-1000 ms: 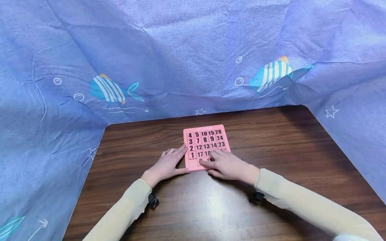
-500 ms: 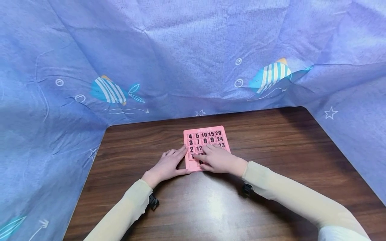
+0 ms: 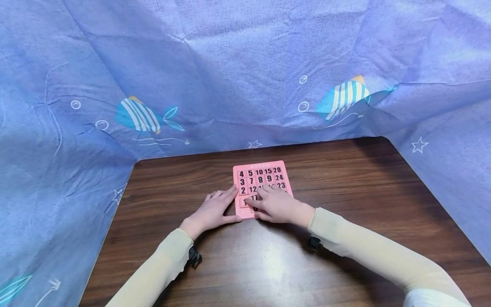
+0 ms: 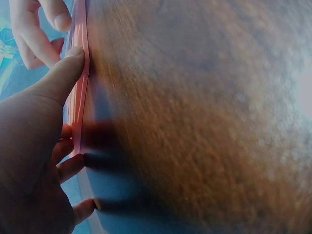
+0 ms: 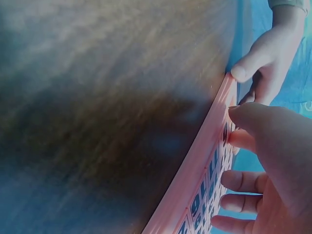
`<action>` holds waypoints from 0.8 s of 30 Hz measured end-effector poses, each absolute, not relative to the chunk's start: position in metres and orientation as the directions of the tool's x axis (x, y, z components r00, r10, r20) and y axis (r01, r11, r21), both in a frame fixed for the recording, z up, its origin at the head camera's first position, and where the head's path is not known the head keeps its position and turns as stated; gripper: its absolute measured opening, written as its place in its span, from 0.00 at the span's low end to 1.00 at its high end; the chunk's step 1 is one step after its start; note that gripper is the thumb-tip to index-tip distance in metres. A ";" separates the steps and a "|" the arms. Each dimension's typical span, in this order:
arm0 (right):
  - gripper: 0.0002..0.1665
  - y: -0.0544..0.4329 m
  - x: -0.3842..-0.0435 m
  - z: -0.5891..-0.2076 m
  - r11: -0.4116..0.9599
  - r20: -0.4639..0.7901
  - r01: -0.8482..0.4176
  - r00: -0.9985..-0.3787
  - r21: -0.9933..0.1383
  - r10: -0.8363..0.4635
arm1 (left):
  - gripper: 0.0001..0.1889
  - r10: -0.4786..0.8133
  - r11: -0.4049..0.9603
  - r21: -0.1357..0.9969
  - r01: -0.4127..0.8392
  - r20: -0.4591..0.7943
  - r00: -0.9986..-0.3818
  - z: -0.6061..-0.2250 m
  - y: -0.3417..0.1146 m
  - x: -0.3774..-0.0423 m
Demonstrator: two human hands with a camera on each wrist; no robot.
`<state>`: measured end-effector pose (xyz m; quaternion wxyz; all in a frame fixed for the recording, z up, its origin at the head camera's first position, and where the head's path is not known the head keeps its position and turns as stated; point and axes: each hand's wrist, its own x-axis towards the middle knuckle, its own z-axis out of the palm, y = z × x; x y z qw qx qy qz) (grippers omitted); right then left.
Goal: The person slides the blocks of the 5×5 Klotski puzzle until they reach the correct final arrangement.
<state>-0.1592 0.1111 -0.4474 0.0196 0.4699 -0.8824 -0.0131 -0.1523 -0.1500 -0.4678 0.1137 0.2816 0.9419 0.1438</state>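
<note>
Tile 1 slid nearer, left column of pink board on bench | left grip splayed, bracing board | right grip loose, index on tile | imo mid-slide, next wants gentle nearward push

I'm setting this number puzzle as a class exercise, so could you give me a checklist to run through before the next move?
1. Pink board flat on the table: ok.
2. Left hand against the board's left edge: ok.
3. Right hand touching tile 1: ok.
4. Tile 1 lined up with tile 17: not ok, it sits nearer the person.
5. All tiles visible in the head view: not ok, the right hand covers some.
</note>
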 end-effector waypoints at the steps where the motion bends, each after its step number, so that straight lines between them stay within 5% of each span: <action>1: 0.30 0.111 -0.157 -0.448 0.555 0.026 -0.830 -0.555 0.045 -0.832 | 0.50 0.563 0.799 0.337 0.497 -0.132 -0.816 -0.468 -0.150 -0.152; 13: 0.28 0.112 -0.148 -0.448 0.497 0.060 -0.865 -0.494 0.071 -0.867 | 0.50 0.555 0.800 0.349 0.488 -0.123 -0.823 -0.470 -0.152 -0.151; 24: 0.25 0.107 -0.180 -0.443 0.562 0.043 -0.827 -0.561 0.003 -0.827 | 0.50 0.566 0.798 0.338 0.500 -0.132 -0.814 -0.468 -0.150 -0.152</action>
